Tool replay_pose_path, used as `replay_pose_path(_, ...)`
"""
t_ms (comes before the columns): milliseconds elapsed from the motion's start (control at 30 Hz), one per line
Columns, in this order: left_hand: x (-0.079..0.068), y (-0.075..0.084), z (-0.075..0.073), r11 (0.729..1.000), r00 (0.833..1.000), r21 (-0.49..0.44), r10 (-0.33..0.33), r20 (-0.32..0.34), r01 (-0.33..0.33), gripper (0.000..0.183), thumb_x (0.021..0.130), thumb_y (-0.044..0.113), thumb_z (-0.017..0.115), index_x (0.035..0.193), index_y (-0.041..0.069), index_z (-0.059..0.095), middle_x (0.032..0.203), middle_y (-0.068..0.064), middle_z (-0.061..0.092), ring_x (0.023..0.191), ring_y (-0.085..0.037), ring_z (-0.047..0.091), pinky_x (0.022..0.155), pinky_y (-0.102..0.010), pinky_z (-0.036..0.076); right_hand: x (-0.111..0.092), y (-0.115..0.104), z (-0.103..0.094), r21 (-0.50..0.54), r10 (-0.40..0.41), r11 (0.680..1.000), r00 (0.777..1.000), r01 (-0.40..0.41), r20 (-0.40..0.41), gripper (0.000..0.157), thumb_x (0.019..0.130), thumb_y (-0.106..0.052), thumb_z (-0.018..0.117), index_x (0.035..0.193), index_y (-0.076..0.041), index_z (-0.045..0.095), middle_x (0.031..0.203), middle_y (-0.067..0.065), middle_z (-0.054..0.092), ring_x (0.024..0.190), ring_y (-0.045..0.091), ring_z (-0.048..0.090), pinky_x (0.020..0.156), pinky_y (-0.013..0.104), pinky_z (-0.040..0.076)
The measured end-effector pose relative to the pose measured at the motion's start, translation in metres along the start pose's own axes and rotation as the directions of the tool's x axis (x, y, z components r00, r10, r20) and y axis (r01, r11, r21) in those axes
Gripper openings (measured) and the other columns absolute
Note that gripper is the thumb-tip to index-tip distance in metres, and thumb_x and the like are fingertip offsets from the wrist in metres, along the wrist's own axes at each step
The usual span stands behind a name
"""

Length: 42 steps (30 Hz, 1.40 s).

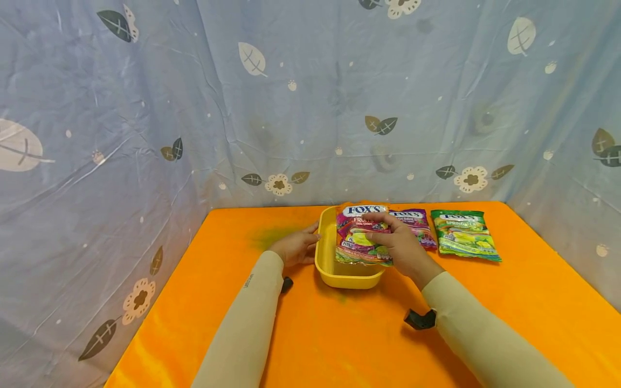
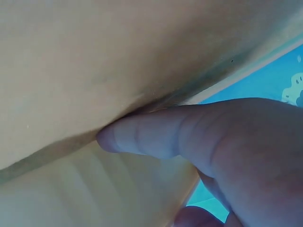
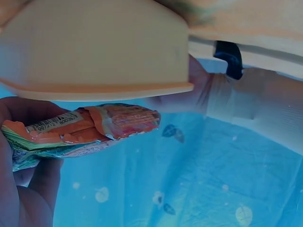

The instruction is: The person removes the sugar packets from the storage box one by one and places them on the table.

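Observation:
A yellow plastic tub [image 1: 350, 282] stands on the orange cloth. My left hand [image 1: 297, 248] holds its left side, fingertips at the rim and thumb [image 2: 151, 130] against the outer wall. Over the tub, my right hand [image 1: 405, 245] grips a Fox's fruits candy bag [image 1: 361, 242] by its right side, front facing up. In the right wrist view this candy bag [image 3: 94, 130] shows edge-on, pinched between thumb and fingers, close to the tub's rim [image 3: 118, 91].
A purple Fox's berries bag [image 1: 422, 226] lies right of the tub, partly behind my right hand. Further right lies a green Fox's bag [image 1: 466, 234]. A patterned curtain [image 1: 310, 108] hangs along the back and sides of the orange-covered table [image 1: 339, 339].

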<state>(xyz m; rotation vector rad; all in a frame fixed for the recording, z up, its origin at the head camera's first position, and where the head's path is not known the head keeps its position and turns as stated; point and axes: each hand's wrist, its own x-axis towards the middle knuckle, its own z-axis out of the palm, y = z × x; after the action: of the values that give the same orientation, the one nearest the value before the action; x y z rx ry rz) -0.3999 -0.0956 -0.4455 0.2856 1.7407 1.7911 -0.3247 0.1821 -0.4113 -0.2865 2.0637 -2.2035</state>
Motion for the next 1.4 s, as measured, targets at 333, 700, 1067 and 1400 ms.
replay_pose_path(333, 0.001, 0.0, -0.002, 1.0, 1.0, -0.01, 0.004, 0.026, -0.004, 0.062, 0.102, 0.022, 0.046, 0.152, 0.041, 0.014, 0.151, -0.002, 0.032, 0.128, -0.022, 0.043, 0.09, -0.045, 0.047, -0.014, 0.005, -0.034, 0.041, -0.028, 0.999, 0.999, 0.029, -0.021, 0.048, 0.093, -0.019, 0.065, 0.139, -0.018, 0.051, 0.13, 0.017, 0.044, 0.093, 0.028, 0.065, 0.079, 0.039, 0.053)
replay_pose_path(700, 0.002, -0.003, -0.005, 1.0, 1.0, -0.015, 0.004, 0.02, -0.004, 0.064, 0.1, 0.022, 0.049, 0.152, 0.042, 0.017, 0.15, -0.001, 0.034, 0.126, -0.021, 0.045, 0.089, -0.044, 0.048, -0.026, 0.011, -0.06, 0.096, -0.006, 0.995, 0.999, 0.011, -0.047, 0.05, 0.093, -0.017, 0.064, 0.141, -0.015, 0.047, 0.121, 0.012, 0.051, 0.085, 0.022, 0.066, 0.075, 0.036, 0.055)
replay_pose_path(1067, 0.0, 0.001, -0.003, 1.0, 1.0, -0.015, -0.007, -0.01, 0.007, 0.062, 0.101, 0.022, 0.049, 0.152, 0.039, 0.019, 0.147, 0.0, 0.038, 0.124, -0.018, 0.047, 0.088, -0.043, 0.049, -0.042, 0.015, -0.095, 0.069, 0.017, 0.998, 0.996, -0.01, -0.091, 0.052, 0.094, -0.019, 0.063, 0.142, -0.015, 0.044, 0.121, 0.01, 0.047, 0.081, 0.019, 0.064, 0.072, 0.034, 0.055)
replay_pose_path(1400, -0.001, 0.001, -0.002, 1.0, 1.0, -0.012, -0.002, -0.005, 0.002, 0.061, 0.101, 0.023, 0.05, 0.151, 0.041, 0.02, 0.145, 0.0, 0.041, 0.123, -0.018, 0.048, 0.088, -0.043, 0.049, -0.048, 0.028, -0.109, -0.147, 0.055, 0.986, 0.988, -0.076, -0.143, 0.052, 0.093, -0.031, 0.063, 0.142, -0.02, 0.046, 0.138, 0.008, 0.03, 0.089, 0.021, 0.06, 0.076, 0.032, 0.054)
